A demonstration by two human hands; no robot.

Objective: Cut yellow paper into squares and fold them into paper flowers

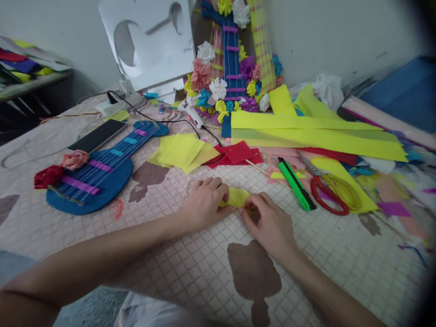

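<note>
A small piece of yellow crepe paper [237, 197] is stretched between my two hands, low over the patterned tablecloth. My left hand [207, 202] pinches its left end, fingers curled. At its right end, the thumb and fingertips of my right hand [269, 222] close on the paper. Beyond my left hand lies a stack of yellow paper squares [184, 150], with red paper squares [238, 153] beside it. A thin stick [257, 167] pokes out from the red squares. Right of my hands rest a green utility knife [295, 184] and red-handled scissors [329, 195].
A blue paper guitar [102, 177] with paper roses and a black phone [98, 135] lie at left. Behind are a white glue gun [191, 111] with its cord, flower-covered guitars [234, 59] and a white cut-out board [150, 41]. Yellow strips [313, 136] and scraps cover the right.
</note>
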